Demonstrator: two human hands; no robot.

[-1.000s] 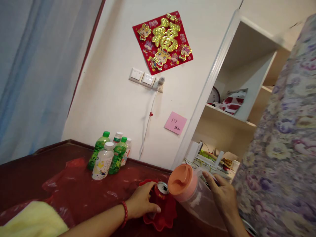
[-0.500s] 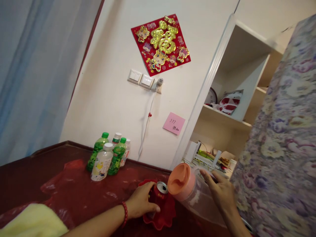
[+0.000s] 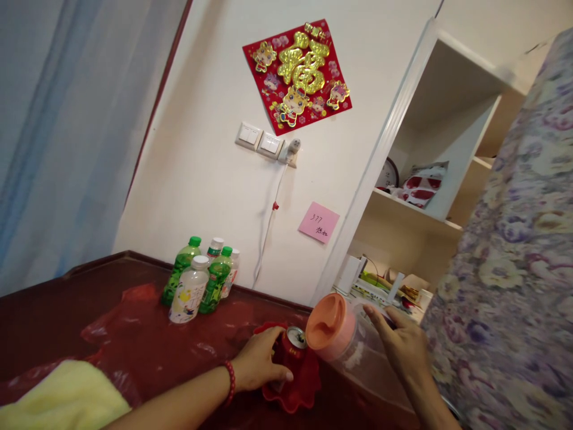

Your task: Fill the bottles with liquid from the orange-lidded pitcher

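"Both hands are full?"

"Yes. The left hand (image 3: 257, 361) is curled round the can (image 3: 296, 356), thumb on the near side and a fingertip by the far edge, so the grip is only as wide as the can."

"And the right hand (image 3: 407, 346)?"

"That one grips the jug (image 3: 373, 370), thumb pointing toward the lid (image 3: 329, 327). How far the other fingers wrap round I can't tell; they're partly hidden."

"Where is the jug?"

"Just right of the can, tipped left, with its orange lid close beside the can's top. I can't tell whether they touch, or whether anything is flowing."

"And the can?"

"Nearly upright, its top facing up, with the red dish (image 3: 308, 391) showing below it on the near and right sides. The can's base is hidden."

"What stands around them?"

"Five bottles (image 3: 188, 298) cluster farther off to the left on the table (image 3: 156, 370), two with green caps and three with white. A yellow cloth (image 3: 67, 397) lies near left."

"Anything on the wall (image 3: 201, 155)?"

"A pink note (image 3: 319, 222), far side, above the jug."
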